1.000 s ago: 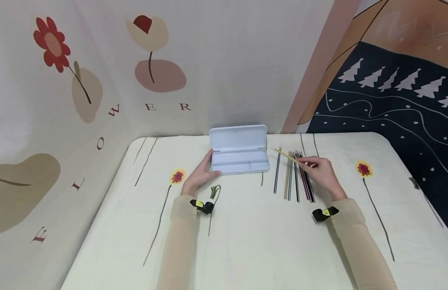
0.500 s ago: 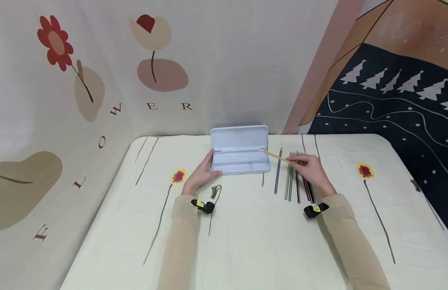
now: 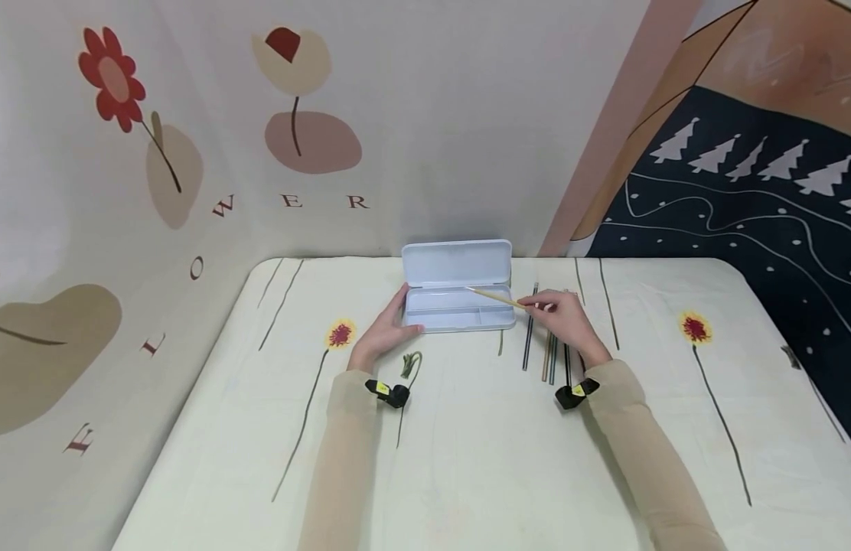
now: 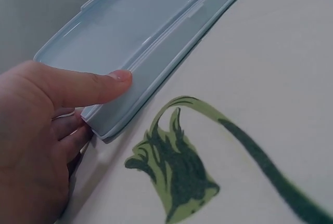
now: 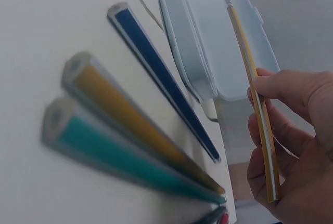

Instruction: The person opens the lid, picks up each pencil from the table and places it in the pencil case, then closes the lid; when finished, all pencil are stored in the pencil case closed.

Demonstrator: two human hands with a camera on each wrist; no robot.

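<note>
A pale blue pencil case [image 3: 460,330] lies with its lid [image 3: 456,262] raised. My left hand [image 3: 386,330] grips its left end; in the left wrist view the thumb [image 4: 118,77] presses the front side and the other fingers reach round the corner. Between thumb and fingers, my right hand [image 3: 566,317] pinches a yellow pencil [image 5: 242,52] with a silvery tip. In the head view this pencil points left over the case's right half, apparently above it. A blue pencil [image 5: 156,70], an ochre pencil [image 5: 122,112] and a teal pencil [image 5: 119,151] lie below the right hand.
More dark pencils [image 3: 568,371] are partly hidden under the right hand and wrist. The white tablecloth [image 3: 460,459] has printed flowers. Behind the case hangs a pale patterned cloth [image 3: 460,153], with a dark tree-print cloth [image 3: 742,207] to the right.
My right hand has moved left, carrying the yellow pencil from over the loose pencils to over the case. The left hand keeps its grip on the case.
</note>
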